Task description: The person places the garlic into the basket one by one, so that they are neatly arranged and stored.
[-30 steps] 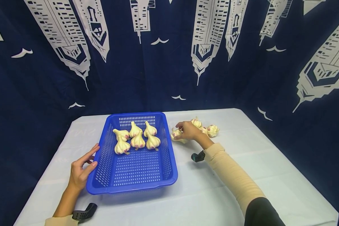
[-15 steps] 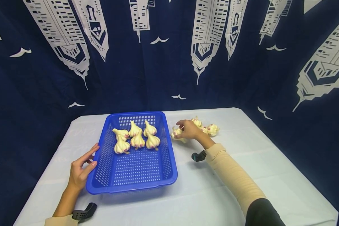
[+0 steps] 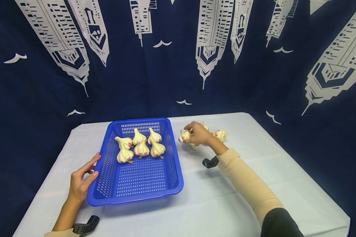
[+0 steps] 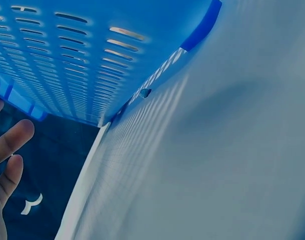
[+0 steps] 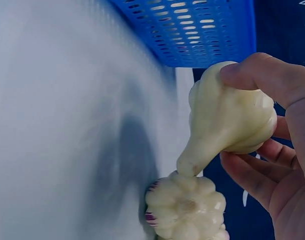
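Note:
My right hand (image 3: 200, 134) pinches a garlic bulb (image 3: 185, 135) just right of the blue basket (image 3: 179, 171). In the right wrist view, thumb and fingers grip this pale bulb (image 5: 230, 110), its stem against another bulb (image 5: 185, 205). Several garlic bulbs (image 3: 141, 148) lie in two rows in the far half of the basket. My left hand (image 3: 79, 184) touches the basket's left rim with its fingertips and thumb; in the left wrist view, its extended fingers (image 4: 12, 142) are beside the perforated wall (image 4: 67, 55).
More garlic bulbs (image 3: 220, 135) lie behind and right of my right hand, partly hidden by it. A white cloth (image 3: 225, 204) covers the table. Behind the table's far edge hangs a dark blue curtain (image 3: 166, 75) printed with white buildings and birds.
The head view has shifted slightly. My right hand has drawn a little nearer, with the garlic bulb between its fingers. My left hand stays at the basket's rim.

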`<state>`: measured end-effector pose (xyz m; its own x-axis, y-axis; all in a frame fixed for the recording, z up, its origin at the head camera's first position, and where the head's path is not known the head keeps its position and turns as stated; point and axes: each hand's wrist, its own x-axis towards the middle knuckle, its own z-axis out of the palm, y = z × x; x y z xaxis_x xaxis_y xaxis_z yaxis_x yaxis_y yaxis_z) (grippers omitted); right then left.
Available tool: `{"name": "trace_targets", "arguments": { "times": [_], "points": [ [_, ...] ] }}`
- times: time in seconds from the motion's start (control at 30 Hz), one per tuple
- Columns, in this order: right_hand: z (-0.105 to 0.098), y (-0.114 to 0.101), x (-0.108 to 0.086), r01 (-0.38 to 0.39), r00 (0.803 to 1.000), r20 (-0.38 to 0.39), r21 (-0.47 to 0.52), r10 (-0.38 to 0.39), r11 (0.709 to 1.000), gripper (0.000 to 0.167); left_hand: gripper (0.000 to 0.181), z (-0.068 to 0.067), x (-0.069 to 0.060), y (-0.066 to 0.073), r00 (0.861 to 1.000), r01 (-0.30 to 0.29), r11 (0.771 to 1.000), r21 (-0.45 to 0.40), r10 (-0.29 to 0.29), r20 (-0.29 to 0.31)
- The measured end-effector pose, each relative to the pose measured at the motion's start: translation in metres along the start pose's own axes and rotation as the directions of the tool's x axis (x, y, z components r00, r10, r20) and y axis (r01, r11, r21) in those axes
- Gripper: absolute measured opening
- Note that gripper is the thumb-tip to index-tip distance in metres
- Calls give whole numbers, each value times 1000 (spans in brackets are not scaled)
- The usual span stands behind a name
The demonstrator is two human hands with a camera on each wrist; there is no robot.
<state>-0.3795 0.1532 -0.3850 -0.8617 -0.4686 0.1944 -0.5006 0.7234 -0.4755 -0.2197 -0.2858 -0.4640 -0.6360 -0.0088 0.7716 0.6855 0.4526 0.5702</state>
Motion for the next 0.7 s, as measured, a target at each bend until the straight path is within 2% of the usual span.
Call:
{"name": "trace_targets", "arguments": {
  "times": [0.23,0.4,0.7],
  "points": [
    [-6,-4,0,44,999,-28,-6,-44,999,59,47,-1,0,0,1000,14,1000,-9,-14,1],
    [-10,-9,0,44,999,-28,-7,-45,999,57,46,0,0,1,1000,7,1000,-10,-7,-2],
    [-14,-19,-3,88,991,-97,-10,-88,996,56,47,0,0,1,1000,4,1000,-16,-4,-5]
  ]
}}
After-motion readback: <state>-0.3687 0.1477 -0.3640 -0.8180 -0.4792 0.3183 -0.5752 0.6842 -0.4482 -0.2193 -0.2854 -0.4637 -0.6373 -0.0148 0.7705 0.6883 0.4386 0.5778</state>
